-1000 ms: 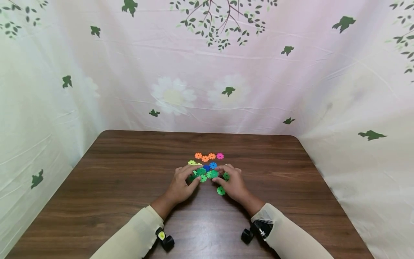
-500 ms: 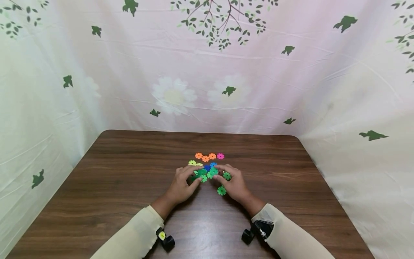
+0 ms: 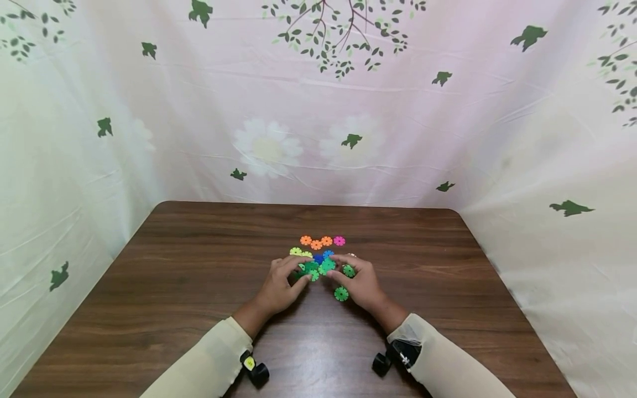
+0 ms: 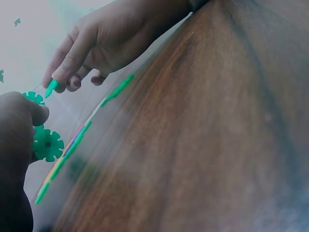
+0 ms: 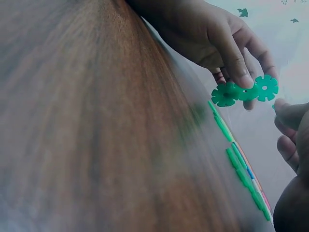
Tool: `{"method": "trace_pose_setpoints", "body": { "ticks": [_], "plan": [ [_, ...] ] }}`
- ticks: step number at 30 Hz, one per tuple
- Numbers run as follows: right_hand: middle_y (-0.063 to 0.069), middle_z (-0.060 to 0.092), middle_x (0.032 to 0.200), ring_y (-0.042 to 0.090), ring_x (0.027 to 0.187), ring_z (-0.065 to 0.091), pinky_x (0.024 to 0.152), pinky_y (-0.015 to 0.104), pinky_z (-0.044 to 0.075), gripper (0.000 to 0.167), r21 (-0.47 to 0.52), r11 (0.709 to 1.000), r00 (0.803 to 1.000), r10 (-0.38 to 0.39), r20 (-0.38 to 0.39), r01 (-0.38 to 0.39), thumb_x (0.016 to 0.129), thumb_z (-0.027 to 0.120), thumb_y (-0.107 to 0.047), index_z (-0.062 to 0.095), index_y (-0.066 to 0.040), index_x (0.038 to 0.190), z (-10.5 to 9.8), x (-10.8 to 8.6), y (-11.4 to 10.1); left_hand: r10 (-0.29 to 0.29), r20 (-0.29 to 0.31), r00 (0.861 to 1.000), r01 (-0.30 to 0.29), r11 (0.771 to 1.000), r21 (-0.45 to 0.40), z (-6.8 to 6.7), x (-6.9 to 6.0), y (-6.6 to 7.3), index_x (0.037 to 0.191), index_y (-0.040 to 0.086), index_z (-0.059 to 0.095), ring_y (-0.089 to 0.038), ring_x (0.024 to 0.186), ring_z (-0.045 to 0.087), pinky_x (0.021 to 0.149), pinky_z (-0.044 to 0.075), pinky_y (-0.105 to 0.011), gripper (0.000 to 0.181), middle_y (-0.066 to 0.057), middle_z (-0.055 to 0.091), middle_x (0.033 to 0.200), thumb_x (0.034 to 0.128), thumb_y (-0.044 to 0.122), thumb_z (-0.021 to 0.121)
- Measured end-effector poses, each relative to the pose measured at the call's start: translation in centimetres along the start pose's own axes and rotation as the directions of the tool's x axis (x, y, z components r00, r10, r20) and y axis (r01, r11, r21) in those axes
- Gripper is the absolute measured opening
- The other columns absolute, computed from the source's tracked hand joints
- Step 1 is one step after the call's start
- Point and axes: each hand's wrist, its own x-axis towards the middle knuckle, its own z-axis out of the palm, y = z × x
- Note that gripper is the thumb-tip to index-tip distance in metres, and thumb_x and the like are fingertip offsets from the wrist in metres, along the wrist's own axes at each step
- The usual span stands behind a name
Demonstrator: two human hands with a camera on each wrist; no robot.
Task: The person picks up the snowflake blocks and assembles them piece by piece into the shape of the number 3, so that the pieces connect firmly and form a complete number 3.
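Above the table, the left hand (image 3: 280, 284) holds a short chain of green notched discs (image 3: 311, 267), pinched between thumb and fingers. In the right wrist view this chain (image 5: 266, 88) shows joined discs below the left hand (image 5: 212, 43). Facing it, the right hand (image 3: 363, 284) pinches a green disc (image 3: 329, 265), seen edge-on as a green piece (image 4: 52, 88) in the left wrist view. A small gap separates the two hands. In the right wrist view, the right hand (image 5: 299, 145) hides most of its piece.
Beyond the hands lie orange discs (image 3: 316, 244), a pink disc (image 3: 339, 241), yellow discs (image 3: 296, 251) and blue discs (image 3: 328, 254). Loose green discs (image 3: 341, 293) lie by the right hand on the brown wooden table (image 3: 199, 249). A patterned curtain (image 3: 308, 99) surrounds the table's back and sides.
The green disc in the right hand has tilted and shifted slightly between the fingers. Both hands otherwise stay nearly where they were, still gripping their pieces.
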Motion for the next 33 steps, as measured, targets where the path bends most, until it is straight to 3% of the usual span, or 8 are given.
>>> {"method": "trace_pose_setpoints", "body": {
  "ticks": [5, 11, 19, 27, 33],
  "plan": [
    [0.020, 0.081, 0.110, 0.006, 0.100, 0.068, 0.089, 0.027, 0.059, 0.035, 0.012, 1.000, 1.000, 0.012, 0.019, -0.012, 0.096, 0.081, -0.004, 0.077, 0.001, 0.130, -0.01, 0.03, -0.19, -0.012, 0.007, 1.000, 0.012, 1.000, -0.002, -0.05, -0.10, 0.04, 0.133, 0.009, 0.073, -0.022, 0.095, 0.074, 0.097, 0.044, -0.052, 0.038, -0.011, 0.078, 0.128, 0.0965, 0.007, 0.081],
    [0.017, 0.082, 0.116, 0.015, 0.103, 0.072, 0.090, 0.028, 0.059, 0.034, 0.028, 0.999, 1.000, 0.021, 0.023, -0.022, 0.097, 0.080, -0.004, 0.077, 0.000, 0.131, -0.06, -0.05, -0.43, -0.019, 0.032, 0.999, 0.019, 1.000, -0.011, -0.22, -0.13, 0.33, 0.135, 0.010, 0.073, -0.026, 0.104, 0.074, 0.098, 0.043, -0.052, 0.039, -0.012, 0.077, 0.130, 0.0974, 0.007, 0.081],
    [0.018, 0.082, 0.113, 0.005, 0.100, 0.069, 0.087, 0.026, 0.059, 0.034, 0.048, 0.999, 0.999, 0.002, 0.035, -0.004, 0.097, 0.080, -0.003, 0.078, 0.001, 0.130, -0.01, -0.07, -0.61, 0.050, 0.048, 0.998, -0.047, 0.998, -0.046, -0.25, 0.09, 0.07, 0.134, 0.005, 0.075, -0.027, 0.118, 0.076, 0.097, 0.046, -0.049, 0.038, -0.009, 0.080, 0.128, 0.0961, 0.007, 0.082],
    [0.020, 0.081, 0.122, 0.002, 0.109, 0.073, 0.089, 0.025, 0.061, 0.034, 0.083, 0.996, 0.998, -0.014, 0.055, 0.010, 0.097, 0.080, -0.002, 0.076, 0.006, 0.129, 0.10, -0.25, -0.45, 0.140, 0.035, 0.990, -0.136, 0.986, -0.100, -0.15, 0.16, -0.42, 0.132, 0.002, 0.077, -0.029, 0.111, 0.078, 0.094, 0.062, -0.047, 0.041, -0.012, 0.080, 0.119, 0.0917, 0.000, 0.083],
    [0.020, 0.081, 0.119, 0.002, 0.109, 0.073, 0.089, 0.025, 0.060, 0.035, 0.102, 0.995, 0.998, 0.002, 0.060, -0.008, 0.096, 0.081, -0.001, 0.076, 0.006, 0.129, -0.03, -0.30, -0.55, 0.108, 0.052, 0.993, -0.098, 0.982, -0.161, -0.06, 0.02, -0.48, 0.138, -0.001, 0.074, -0.026, 0.099, 0.076, 0.082, 0.062, -0.034, 0.046, -0.014, 0.078, 0.114, 0.0923, -0.001, 0.082]
  ]
}}
